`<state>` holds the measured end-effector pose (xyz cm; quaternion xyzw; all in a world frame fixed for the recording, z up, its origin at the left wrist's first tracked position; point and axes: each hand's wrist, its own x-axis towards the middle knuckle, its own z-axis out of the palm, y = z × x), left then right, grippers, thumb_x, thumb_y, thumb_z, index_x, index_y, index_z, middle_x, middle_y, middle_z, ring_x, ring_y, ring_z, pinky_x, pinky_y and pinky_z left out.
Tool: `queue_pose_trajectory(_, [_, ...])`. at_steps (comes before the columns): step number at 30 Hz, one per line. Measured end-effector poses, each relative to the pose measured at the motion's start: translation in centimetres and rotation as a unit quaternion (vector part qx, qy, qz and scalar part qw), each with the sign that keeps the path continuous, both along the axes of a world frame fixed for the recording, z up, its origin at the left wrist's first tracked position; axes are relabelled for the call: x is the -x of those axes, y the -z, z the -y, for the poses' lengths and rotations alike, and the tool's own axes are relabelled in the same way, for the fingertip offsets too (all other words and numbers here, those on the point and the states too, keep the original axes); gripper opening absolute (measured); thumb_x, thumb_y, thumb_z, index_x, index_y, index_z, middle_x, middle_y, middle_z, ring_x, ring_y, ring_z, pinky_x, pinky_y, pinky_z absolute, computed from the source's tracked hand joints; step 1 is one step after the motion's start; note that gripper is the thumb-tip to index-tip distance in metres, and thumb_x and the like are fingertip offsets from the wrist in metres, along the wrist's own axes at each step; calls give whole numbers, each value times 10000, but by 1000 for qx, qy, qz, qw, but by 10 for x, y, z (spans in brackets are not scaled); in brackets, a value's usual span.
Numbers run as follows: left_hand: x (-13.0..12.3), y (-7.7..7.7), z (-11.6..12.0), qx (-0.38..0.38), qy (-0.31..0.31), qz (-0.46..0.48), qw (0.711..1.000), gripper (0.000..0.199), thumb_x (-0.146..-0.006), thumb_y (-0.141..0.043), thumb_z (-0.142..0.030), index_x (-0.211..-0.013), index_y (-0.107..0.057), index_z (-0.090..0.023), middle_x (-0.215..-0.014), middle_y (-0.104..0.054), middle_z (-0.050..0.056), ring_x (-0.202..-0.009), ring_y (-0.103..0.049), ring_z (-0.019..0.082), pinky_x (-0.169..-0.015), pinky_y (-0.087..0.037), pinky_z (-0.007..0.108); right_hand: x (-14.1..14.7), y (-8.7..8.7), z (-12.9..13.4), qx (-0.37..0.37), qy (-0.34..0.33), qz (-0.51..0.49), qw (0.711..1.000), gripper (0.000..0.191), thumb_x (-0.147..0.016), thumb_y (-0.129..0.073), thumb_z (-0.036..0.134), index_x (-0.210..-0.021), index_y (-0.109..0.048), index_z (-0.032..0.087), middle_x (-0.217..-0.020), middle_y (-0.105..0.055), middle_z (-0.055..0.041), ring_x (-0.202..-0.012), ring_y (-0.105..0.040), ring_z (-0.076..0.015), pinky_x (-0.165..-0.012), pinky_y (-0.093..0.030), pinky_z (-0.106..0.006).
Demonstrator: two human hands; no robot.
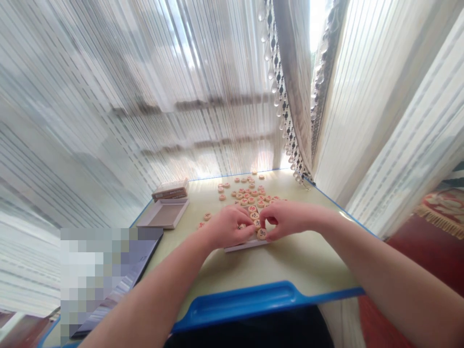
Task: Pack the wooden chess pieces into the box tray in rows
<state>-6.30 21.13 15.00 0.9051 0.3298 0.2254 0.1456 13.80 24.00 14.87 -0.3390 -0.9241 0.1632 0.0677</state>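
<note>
Both my hands work over a shallow white box tray (246,246) that holds several round wooden xiangqi pieces. My left hand (234,226) reaches in from the left, its fingers curled together; what they hold, if anything, is hidden. My right hand (281,217) comes from the right with thumb and index finger bent at a black-marked xiangqi piece (261,234) near the tray's front edge. Between the hands, a column of pieces runs back from it, including a red-marked piece (252,209). My hands cover parts of the tray.
Loose xiangqi pieces (244,201) lie scattered behind the tray on the pale green table (290,270) with its blue rim (246,297). At left are a box lid (165,215), a stacked box (170,189) and a partly blurred tablet-like object (134,263). String curtains (203,87) hang behind.
</note>
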Motion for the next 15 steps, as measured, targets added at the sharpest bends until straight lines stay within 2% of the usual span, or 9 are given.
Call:
queue_pose_trajectory(6, [-4, 2, 4, -28, 40, -45, 998, 225, -758, -497, -229, -669, -701, -201, -645, -641, 29, -657, -569, 135, -722, -432, 269, 0, 0, 1, -2, 2, 9, 1000, 246, -618, -648, 390, -809, -649, 235, -647, -547, 21, -528, -442, -94, -466, -279, -224])
queue_pose_trajectory(15, [-4, 6, 3, -17, 40, -37, 998, 209, -753, -512, -244, -690, -708, -214, -673, -664, 34, -698, -580, 156, -731, -432, 273, 1, -2, 1, 3, -9, 10, 1000, 208, -625, -642, 362, -776, -641, 219, -643, -526, 23, -544, -438, -94, -481, -289, -215])
